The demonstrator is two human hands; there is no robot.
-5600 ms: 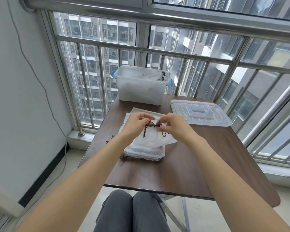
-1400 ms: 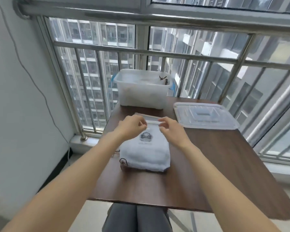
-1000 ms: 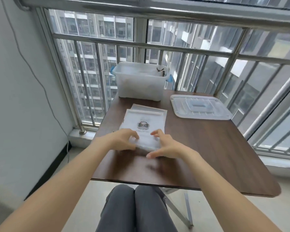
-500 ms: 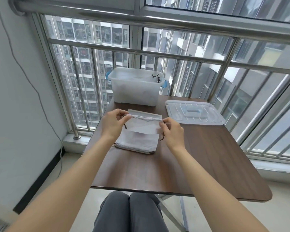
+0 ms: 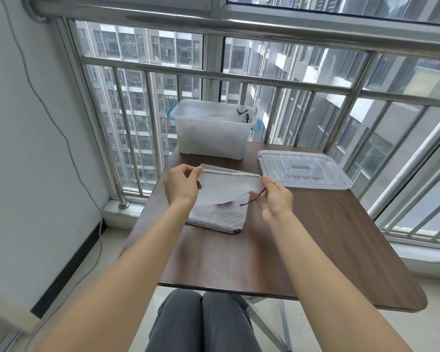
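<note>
A thin white drawstring bag hangs lifted above the brown table, stretched flat between both hands. My left hand pinches its top left corner. My right hand pinches the top right corner, where a dark brown cord dangles. Beneath the lifted bag a stack of more white bags lies on the table.
A translucent plastic bin with blue handles stands at the table's far edge, white bags and dark cords inside. Its clear lid lies flat to the right. Metal railing and window bars run behind. My knees show under the near edge.
The tied bag was laid on the stack and pressed flat with both hands. Both hands then picked up another bag by its top corners and now hold it slightly higher, stretched out.
</note>
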